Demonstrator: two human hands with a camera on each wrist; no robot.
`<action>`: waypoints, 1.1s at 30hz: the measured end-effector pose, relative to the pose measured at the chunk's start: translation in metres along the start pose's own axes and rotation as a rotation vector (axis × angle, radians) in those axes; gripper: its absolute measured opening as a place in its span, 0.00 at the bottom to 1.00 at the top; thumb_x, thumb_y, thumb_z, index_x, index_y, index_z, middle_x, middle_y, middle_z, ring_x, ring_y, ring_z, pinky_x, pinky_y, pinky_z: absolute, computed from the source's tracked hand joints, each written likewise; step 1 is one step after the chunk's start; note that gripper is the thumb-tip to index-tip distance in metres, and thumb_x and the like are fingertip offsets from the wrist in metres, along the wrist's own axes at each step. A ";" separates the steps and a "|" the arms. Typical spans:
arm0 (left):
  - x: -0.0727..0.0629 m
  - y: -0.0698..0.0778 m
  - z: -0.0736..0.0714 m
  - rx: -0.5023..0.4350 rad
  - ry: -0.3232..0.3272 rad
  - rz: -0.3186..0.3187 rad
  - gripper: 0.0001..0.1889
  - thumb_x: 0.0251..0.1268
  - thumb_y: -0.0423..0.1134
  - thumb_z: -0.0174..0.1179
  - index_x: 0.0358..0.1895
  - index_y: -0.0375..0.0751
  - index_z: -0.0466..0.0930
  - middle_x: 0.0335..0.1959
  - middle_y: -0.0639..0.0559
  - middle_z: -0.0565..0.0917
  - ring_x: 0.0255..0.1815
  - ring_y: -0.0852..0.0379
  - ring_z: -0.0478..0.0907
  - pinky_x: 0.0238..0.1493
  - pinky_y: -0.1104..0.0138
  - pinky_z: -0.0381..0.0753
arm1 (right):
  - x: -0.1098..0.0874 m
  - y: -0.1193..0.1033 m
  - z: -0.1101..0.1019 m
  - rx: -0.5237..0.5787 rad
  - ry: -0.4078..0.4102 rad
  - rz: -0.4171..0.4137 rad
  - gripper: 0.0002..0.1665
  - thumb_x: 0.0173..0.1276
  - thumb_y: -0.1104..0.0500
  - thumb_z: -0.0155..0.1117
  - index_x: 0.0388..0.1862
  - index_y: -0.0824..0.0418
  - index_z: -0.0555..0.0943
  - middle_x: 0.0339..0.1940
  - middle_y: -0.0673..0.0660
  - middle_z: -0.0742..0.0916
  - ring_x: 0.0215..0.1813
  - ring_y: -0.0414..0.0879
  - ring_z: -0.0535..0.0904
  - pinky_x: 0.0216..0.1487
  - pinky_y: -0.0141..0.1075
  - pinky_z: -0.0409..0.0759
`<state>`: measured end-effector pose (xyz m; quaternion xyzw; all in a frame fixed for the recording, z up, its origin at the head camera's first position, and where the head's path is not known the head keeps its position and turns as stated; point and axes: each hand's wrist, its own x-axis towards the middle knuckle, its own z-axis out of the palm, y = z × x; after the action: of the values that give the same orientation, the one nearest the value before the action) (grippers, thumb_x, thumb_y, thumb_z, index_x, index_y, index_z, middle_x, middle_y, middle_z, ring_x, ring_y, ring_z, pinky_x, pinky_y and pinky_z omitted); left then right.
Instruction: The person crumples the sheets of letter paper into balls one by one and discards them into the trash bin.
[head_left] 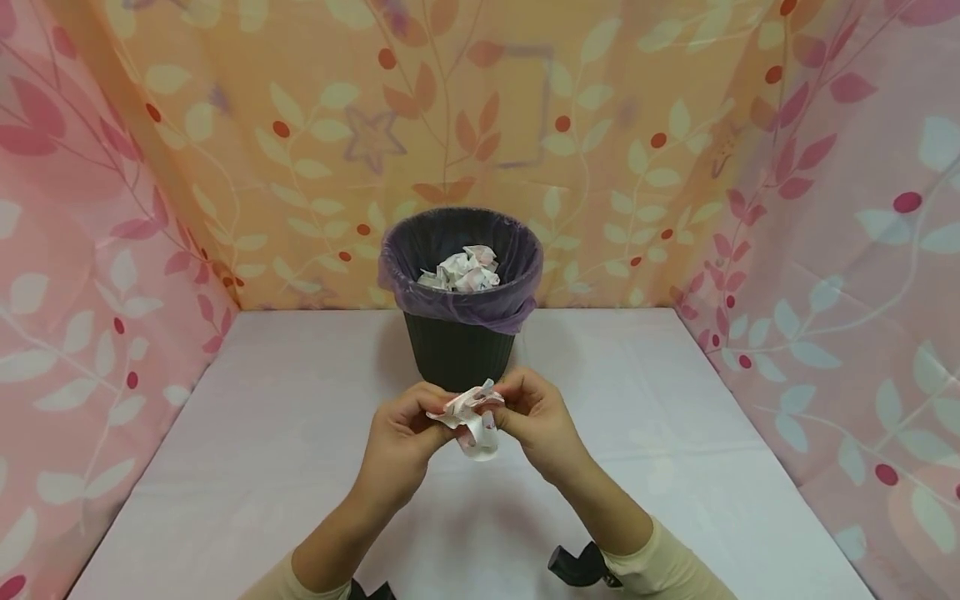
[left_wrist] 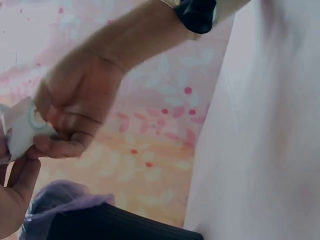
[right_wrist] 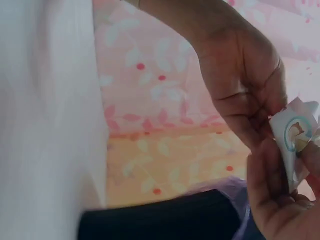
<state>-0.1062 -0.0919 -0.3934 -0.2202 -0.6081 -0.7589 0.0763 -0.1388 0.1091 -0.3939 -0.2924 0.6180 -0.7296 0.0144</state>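
Both hands hold one crumpled piece of white printed paper (head_left: 474,419) between them, in front of a dark bin. My left hand (head_left: 397,433) pinches the paper's left side with thumb and fingers. On its right side, my right hand (head_left: 543,425) pinches it the same way. A strip of the paper hangs down between the hands. The left wrist view shows part of the paper (left_wrist: 22,127) at the left edge; in the right wrist view a blue-green ring print shows on the paper (right_wrist: 292,132). Some fingertips are hidden behind it.
The dark bin (head_left: 461,346) with a purple liner (head_left: 465,307) stands at the back of the white table (head_left: 300,433). Crumpled paper (head_left: 465,271) lies inside it. Patterned cloth walls (head_left: 315,167) enclose the back and sides. A black device (head_left: 581,567) is by the right wrist.
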 end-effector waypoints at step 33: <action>-0.002 0.002 0.008 0.090 0.120 -0.063 0.09 0.65 0.28 0.69 0.46 0.29 0.84 0.43 0.50 0.85 0.48 0.52 0.84 0.47 0.66 0.88 | 0.000 -0.016 -0.001 -0.432 -0.045 -0.215 0.28 0.52 0.64 0.84 0.53 0.60 0.84 0.49 0.55 0.89 0.48 0.47 0.85 0.53 0.40 0.86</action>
<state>-0.1019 -0.0852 -0.3917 -0.1514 -0.6425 -0.7447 0.0983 -0.1332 0.1135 -0.3795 -0.3688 0.7247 -0.5711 -0.1125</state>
